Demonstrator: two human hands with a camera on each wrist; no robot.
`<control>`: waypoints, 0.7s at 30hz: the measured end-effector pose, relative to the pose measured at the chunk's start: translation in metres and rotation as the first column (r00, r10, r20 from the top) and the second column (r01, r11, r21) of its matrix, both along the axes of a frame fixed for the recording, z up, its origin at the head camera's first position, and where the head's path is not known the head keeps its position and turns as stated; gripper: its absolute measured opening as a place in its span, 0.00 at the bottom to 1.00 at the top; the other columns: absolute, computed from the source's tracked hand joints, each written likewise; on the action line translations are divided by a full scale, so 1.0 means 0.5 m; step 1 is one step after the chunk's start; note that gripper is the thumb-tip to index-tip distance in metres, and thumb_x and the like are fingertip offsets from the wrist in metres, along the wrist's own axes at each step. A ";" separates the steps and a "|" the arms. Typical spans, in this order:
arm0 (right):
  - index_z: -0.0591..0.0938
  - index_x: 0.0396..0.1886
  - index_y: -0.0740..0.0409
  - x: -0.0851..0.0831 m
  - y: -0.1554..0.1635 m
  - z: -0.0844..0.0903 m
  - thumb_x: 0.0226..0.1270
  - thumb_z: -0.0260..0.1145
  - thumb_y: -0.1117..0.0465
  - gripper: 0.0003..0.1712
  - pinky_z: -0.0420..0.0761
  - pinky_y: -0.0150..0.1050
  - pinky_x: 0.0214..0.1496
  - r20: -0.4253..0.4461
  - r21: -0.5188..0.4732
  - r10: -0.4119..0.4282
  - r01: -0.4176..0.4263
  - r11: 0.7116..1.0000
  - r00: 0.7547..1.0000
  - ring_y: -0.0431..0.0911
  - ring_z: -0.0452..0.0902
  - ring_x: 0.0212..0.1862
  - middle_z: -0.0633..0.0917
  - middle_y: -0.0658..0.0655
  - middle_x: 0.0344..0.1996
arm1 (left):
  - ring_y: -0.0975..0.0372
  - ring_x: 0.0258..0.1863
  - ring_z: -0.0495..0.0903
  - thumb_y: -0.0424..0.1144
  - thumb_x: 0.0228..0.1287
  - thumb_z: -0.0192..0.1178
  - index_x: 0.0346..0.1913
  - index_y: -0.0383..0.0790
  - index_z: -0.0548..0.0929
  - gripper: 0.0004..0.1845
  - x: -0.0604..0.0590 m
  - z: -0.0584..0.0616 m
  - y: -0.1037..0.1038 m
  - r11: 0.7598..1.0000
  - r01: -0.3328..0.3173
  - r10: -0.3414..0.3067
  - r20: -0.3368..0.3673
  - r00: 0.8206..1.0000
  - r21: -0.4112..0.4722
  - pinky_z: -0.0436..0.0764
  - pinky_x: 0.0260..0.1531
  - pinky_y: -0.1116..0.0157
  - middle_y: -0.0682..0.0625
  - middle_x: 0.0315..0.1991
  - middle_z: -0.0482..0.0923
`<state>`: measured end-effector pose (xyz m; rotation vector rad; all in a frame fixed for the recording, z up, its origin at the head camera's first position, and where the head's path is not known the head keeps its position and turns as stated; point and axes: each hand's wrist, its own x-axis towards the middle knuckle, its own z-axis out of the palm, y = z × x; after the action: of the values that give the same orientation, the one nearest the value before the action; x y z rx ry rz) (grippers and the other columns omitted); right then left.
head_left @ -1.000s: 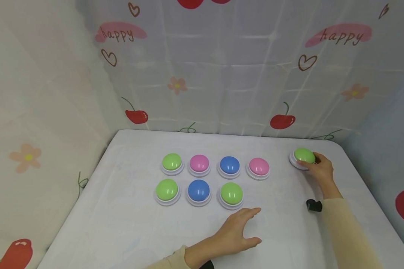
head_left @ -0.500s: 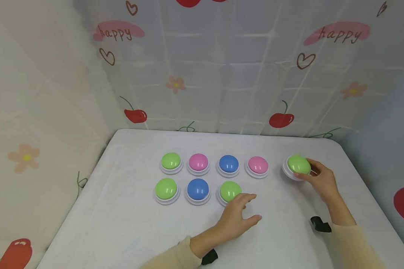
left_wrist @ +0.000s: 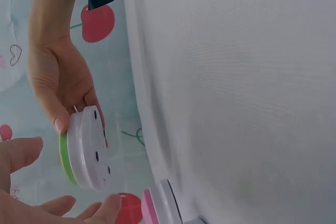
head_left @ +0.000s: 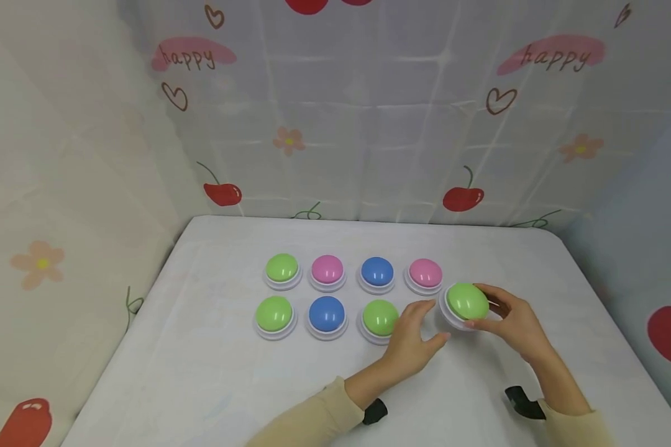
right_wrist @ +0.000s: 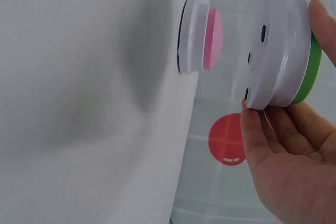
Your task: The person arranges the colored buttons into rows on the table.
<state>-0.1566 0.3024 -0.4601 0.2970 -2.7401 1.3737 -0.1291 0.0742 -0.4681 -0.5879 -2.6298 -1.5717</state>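
Green dome-shaped plastic button on a white round base [head_left: 467, 302], lifted clear of the white cloth-covered table [head_left: 212, 372] in the right hand [head_left: 511, 326].
Right-hand fingers curl around its rim, gripping it at 3 o'clock of the lower row, just beside the pink dome button [head_left: 425, 274] at 10 o'clock. The left hand [head_left: 412, 340] hovers at its 8 o'clock with fingers spread wide, holding nothing, partly in front of another green dome button [head_left: 378, 318].

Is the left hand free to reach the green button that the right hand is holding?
Probably yes: the left hand is open beside the green button, with nothing between them.
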 end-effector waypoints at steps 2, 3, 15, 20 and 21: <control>0.73 0.65 0.63 0.002 -0.007 -0.003 0.49 0.79 0.63 0.42 0.71 0.13 0.53 0.000 -0.017 0.039 -0.039 0.999 0.999 0.16 0.65 0.53 0.76 0.68 0.61 | 0.57 0.66 0.71 0.39 0.62 0.66 0.67 0.37 0.70 0.31 -0.003 -0.007 0.006 1.000 -0.019 0.019 0.030 0.999 0.002 0.72 0.66 0.61 0.46 0.65 0.71; 0.73 0.65 0.63 0.003 -0.011 -0.005 0.48 0.80 0.63 0.42 0.70 0.13 0.54 0.004 -0.029 0.058 -0.058 0.998 0.998 0.16 0.66 0.53 0.76 0.68 0.61 | 0.57 0.66 0.71 0.39 0.62 0.66 0.67 0.38 0.70 0.31 -0.005 -0.009 0.008 1.000 -0.028 0.027 0.050 0.998 0.007 0.71 0.66 0.61 0.46 0.65 0.71; 0.74 0.63 0.67 -0.001 -0.033 -0.034 0.44 0.81 0.64 0.43 0.69 0.13 0.56 0.019 -0.081 0.163 -0.161 0.984 0.986 0.19 0.68 0.54 0.77 0.68 0.59 | 0.56 0.65 0.71 0.37 0.57 0.70 0.67 0.39 0.71 0.34 -0.017 -0.040 0.024 0.994 -0.108 0.104 0.128 0.986 0.021 0.71 0.66 0.59 0.46 0.63 0.72; 0.74 0.62 0.68 -0.006 -0.038 -0.045 0.43 0.82 0.63 0.44 0.69 0.13 0.56 0.042 -0.069 0.167 -0.164 0.984 0.985 0.19 0.68 0.54 0.77 0.67 0.59 | 0.57 0.64 0.71 0.37 0.55 0.71 0.66 0.38 0.71 0.35 -0.020 -0.045 0.026 0.993 -0.114 0.109 0.134 0.985 0.034 0.71 0.66 0.58 0.47 0.62 0.72; 0.74 0.62 0.67 -0.006 -0.039 -0.047 0.43 0.82 0.62 0.44 0.70 0.14 0.56 0.048 -0.065 0.168 -0.164 0.984 0.985 0.20 0.68 0.55 0.77 0.67 0.59 | 0.57 0.63 0.72 0.37 0.55 0.72 0.66 0.38 0.72 0.35 -0.020 -0.046 0.026 0.992 -0.117 0.112 0.130 0.985 0.036 0.72 0.65 0.58 0.47 0.62 0.73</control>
<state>-0.1598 0.2829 -0.4835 0.5026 -2.7649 1.5223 -0.1392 0.0872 -0.4909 -0.3378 -2.6566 -1.6804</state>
